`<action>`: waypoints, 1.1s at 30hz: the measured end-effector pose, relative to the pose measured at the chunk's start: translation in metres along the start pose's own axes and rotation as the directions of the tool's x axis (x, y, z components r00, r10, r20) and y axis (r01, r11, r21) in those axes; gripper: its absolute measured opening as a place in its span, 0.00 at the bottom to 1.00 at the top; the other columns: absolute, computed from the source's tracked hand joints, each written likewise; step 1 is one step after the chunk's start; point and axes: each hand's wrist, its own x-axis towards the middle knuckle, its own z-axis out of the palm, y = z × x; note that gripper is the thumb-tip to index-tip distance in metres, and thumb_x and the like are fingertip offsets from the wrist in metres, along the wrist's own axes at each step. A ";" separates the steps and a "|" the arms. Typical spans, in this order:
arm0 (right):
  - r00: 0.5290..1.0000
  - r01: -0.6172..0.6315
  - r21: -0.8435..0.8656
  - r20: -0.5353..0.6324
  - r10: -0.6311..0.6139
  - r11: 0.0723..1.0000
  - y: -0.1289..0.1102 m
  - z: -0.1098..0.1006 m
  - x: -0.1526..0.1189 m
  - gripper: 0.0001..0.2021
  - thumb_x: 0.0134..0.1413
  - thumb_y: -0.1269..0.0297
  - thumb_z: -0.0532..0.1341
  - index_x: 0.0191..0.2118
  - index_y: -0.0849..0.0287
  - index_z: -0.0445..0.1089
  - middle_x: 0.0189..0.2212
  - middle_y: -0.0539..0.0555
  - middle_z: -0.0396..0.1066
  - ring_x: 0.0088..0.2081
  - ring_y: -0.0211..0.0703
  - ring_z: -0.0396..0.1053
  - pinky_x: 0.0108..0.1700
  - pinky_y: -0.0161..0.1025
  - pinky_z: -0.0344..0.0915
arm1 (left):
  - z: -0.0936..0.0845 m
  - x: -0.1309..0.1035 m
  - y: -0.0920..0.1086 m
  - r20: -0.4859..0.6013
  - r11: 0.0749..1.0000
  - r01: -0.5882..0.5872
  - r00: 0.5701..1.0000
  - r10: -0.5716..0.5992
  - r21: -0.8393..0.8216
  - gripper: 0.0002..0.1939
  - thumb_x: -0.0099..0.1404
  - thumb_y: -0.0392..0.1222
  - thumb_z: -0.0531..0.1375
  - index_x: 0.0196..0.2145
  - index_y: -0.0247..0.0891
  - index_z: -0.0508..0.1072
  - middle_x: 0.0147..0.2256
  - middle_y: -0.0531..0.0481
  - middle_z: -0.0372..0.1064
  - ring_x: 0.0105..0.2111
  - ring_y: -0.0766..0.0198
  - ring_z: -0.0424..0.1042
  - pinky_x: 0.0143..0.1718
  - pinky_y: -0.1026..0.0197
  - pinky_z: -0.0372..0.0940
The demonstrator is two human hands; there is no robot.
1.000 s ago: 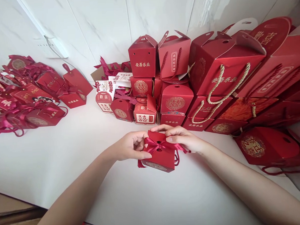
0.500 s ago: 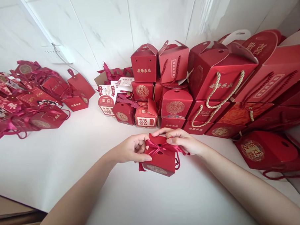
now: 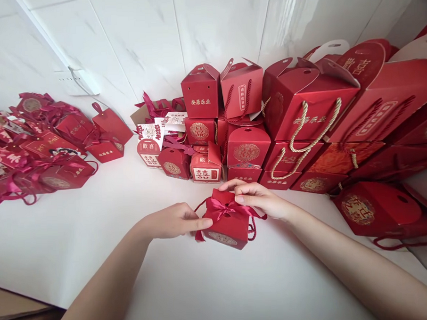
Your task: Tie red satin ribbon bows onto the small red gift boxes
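A small red gift box (image 3: 227, 235) with a gold-patterned front sits on the white table before me. A shiny crimson ribbon (image 3: 225, 208) is tied in a bow across its top, and twisted red cord handles hang at its sides. My left hand (image 3: 177, 221) grips the box's left side, thumb on its edge, the other fingers mostly hidden; a ribbon tail hangs just below. At the upper right, my right hand (image 3: 259, 198) is closed, thumb and fingers on the bow's right loop by the box's top flap.
Stacked red gift boxes (image 3: 248, 149) stand along the tiled wall, larger ones with rope handles (image 3: 300, 128) to the right. A pile of ribboned boxes (image 3: 53, 143) lies at left. Another box (image 3: 374, 209) rests on its side at right. Cardboard (image 3: 18, 305) shows below the table's left edge.
My left hand has let go of the bow's left loop and shifted left and down onto the box's side. The bow's left loop now lies fuller. My right hand stays at the right loop.
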 end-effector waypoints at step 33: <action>0.997 -0.065 -0.089 -0.056 0.060 0.994 -0.008 -0.012 -0.001 0.16 0.60 0.55 0.61 0.25 0.59 0.71 0.56 0.55 0.65 0.56 0.48 0.64 0.58 0.46 0.56 | -0.004 0.006 0.003 0.026 0.919 0.000 1.000 0.011 -0.395 0.15 0.54 0.47 0.68 0.28 0.36 0.68 0.20 0.56 0.67 0.20 0.69 0.66 0.24 0.65 0.62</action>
